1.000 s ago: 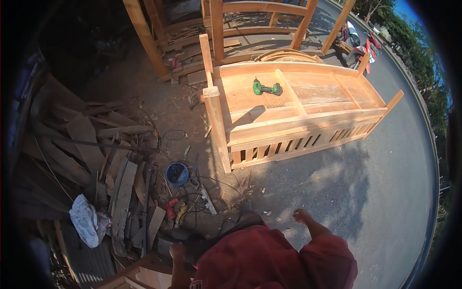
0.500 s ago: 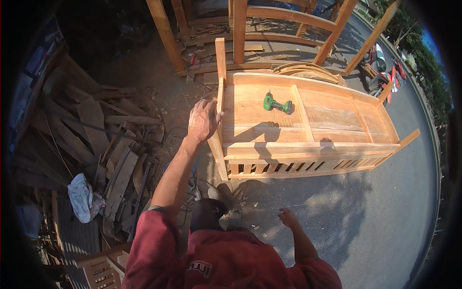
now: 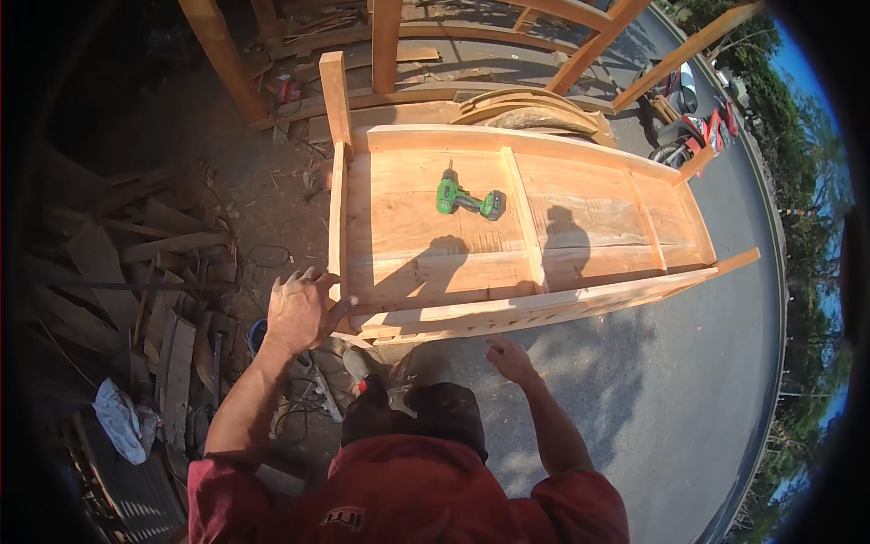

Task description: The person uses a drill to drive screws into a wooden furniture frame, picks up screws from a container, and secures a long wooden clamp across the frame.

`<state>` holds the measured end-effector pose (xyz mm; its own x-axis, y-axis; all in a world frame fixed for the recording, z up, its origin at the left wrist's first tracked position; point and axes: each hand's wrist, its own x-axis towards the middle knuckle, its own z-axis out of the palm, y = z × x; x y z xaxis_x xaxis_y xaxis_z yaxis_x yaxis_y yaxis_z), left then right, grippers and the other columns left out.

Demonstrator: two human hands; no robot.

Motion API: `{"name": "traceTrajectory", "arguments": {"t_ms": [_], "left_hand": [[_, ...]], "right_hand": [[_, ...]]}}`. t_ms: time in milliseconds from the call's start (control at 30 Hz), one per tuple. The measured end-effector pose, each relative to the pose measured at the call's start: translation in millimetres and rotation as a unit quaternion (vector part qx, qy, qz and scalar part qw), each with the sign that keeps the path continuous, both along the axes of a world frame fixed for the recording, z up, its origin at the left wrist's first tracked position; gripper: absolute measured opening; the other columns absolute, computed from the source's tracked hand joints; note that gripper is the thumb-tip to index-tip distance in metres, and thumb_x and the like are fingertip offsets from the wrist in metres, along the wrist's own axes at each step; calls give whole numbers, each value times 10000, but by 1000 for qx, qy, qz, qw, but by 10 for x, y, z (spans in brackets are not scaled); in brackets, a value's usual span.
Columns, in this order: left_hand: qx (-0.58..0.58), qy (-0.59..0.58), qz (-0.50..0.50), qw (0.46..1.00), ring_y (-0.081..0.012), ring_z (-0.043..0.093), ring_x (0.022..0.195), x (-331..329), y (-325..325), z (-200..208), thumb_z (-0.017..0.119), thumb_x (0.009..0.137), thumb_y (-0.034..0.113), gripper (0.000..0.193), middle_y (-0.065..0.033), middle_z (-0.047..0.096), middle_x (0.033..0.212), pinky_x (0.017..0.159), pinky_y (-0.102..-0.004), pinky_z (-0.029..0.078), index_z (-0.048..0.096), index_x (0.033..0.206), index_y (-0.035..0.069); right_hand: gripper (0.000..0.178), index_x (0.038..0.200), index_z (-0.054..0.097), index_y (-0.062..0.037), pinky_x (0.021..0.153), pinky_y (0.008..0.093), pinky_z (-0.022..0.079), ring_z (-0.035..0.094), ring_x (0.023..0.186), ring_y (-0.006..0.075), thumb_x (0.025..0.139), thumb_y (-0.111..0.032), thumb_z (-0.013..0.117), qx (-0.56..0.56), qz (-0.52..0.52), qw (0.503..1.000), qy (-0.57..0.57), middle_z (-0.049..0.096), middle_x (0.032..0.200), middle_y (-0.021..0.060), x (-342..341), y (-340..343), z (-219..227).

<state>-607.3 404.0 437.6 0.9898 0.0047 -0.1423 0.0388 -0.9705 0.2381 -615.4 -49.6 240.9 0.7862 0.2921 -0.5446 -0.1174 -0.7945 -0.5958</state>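
My left hand (image 3: pixel 304 311) is at the near left corner of a pale wooden furniture frame (image 3: pixel 471 317), its thumb and forefinger straddling the top of the end board. The frame has a panelled floor, cross battens, slats along its near side and posts jutting from its ends. On the panel, left of a batten, lies a green cordless drill (image 3: pixel 467 195), touched by neither hand. Just off the near rail hovers my right hand (image 3: pixel 510 360), fingers curled in; anything inside them is hidden.
Scrap boards (image 3: pixel 172 326) are heaped at the left, a crumpled white sheet (image 3: pixel 125 422) beside them. Taller wooden framing (image 3: pixel 385 45) stands beyond, with curved wooden pieces (image 3: pixel 535 113) at its base. Cables and tools lie near my feet. Grey pavement (image 3: pixel 671 390) stretches right.
My left hand has slid along the end board toward the near corner. The right hand has come up closer to the near rail. My view has shifted; the drill stays on the panel.
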Motion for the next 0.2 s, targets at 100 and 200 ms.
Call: {"name": "traceTrajectory", "arguments": {"t_ms": [100, 200], "left_hand": [[-39, 40, 54, 997, -315, 612, 1151, 102, 44, 22, 599, 905, 606, 597, -138, 657, 1173, 976, -505, 442, 696, 1178, 85], [-48, 11, 142, 989, -314, 610, 1096, 199, 5, 35, 606, 904, 602, 568, -108, 660, 1103, 953, -458, 434, 698, 1136, 92]], "right_hand": [[456, 1267, 613, -33, 892, 447, 518, 670, 1007, 389, 898, -296, 663, -38, 13, 989, -142, 705, 1070, 222, 1308, 501, -188], [642, 1422, 466, -13, 1000, 470, 493, 639, 1103, 429, 869, -261, 677, -136, 80, 974, -160, 663, 1227, 233, 2574, 775, -752]]}}
